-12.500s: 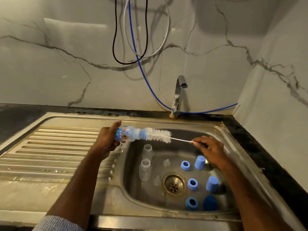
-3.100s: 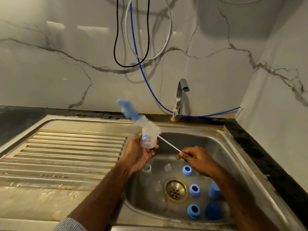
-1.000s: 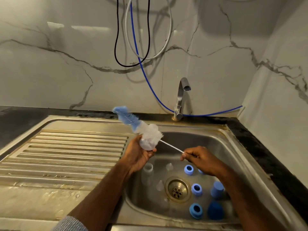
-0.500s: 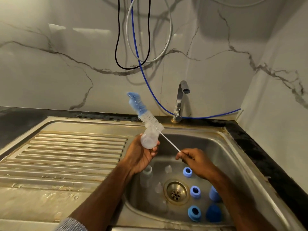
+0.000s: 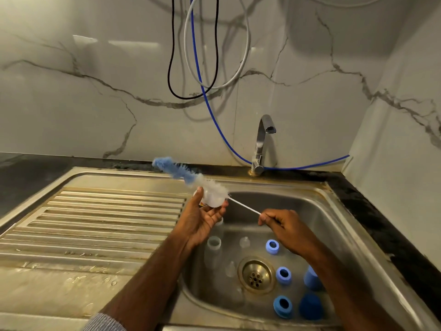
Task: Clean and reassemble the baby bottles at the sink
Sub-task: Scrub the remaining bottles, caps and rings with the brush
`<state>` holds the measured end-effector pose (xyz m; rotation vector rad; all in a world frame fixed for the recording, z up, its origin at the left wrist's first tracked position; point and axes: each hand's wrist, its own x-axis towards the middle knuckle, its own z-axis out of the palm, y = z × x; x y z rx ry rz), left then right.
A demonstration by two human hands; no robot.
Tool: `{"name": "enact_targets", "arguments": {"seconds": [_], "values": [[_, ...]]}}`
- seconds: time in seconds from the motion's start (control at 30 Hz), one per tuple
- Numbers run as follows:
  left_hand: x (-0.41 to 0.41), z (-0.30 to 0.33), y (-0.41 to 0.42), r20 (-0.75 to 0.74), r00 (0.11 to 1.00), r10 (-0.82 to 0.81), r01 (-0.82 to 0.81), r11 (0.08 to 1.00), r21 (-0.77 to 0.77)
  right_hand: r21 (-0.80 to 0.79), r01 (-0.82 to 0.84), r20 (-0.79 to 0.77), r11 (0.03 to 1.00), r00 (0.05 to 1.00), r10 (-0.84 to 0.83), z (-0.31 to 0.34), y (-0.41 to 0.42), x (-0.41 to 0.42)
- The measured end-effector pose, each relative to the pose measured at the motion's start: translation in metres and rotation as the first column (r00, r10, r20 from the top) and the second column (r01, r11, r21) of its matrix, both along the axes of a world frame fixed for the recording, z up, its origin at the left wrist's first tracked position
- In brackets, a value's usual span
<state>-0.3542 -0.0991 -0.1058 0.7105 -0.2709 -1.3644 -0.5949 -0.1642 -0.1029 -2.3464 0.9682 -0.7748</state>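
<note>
Fingers [image 5: 267, 215] of the right hand [image 5: 290, 229] pinch the thin white handle of the bottle brush [image 5: 191, 179] at its near end. The wire runs up and left to a white bristle section, then a blue tip that points toward the back of the drainboard [image 5: 95, 223]. The white bristles lie against a small clear bottle [image 5: 212, 201], which the left hand [image 5: 202, 220] grips between thumb and curled fingers above the left rim of the sink [image 5: 334, 211]. How far the bristles enter the bottle cannot be told. In the basin below, two more clear bottles [image 5: 213, 244] stand upright at the left, with clear teats [image 5: 244, 242] beside them. Three blue rings [image 5: 272, 246] lie right of the brass drain [image 5: 255, 275], and blue caps [image 5: 310, 306] stand at the right wall of the basin. A chrome tap [image 5: 261, 144] rises behind the basin, and a blue hose [image 5: 214, 115] hangs down the marble wall to its base.
</note>
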Motion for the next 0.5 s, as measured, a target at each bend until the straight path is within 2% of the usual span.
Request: {"name": "enact_targets", "arguments": {"seconds": [0.2,0.3,0.4,0.5], "values": [[-0.006,-0.003,-0.003,0.022,0.999,-0.04,0.04,0.999,0.021,0.02,-0.019,-0.024,1.0,1.0,0.019,-0.002,0.004,0.006],[0.004,-0.001,-0.002,-0.077,0.997,0.003,-0.01,0.997,-0.081,0.052,-0.05,-0.089,0.997,0.995,0.055,-0.003,0.004,0.002],[0.011,0.001,-0.002,-0.013,1.0,0.017,-0.019,0.988,-0.153,0.063,-0.017,-0.05,0.998,0.999,0.02,-0.002,0.001,-0.003],[0.004,-0.001,-0.004,0.041,0.999,-0.006,0.009,0.998,-0.069,-0.012,-0.023,-0.009,1.0,1.0,0.023,-0.002,0.004,0.003]]}}
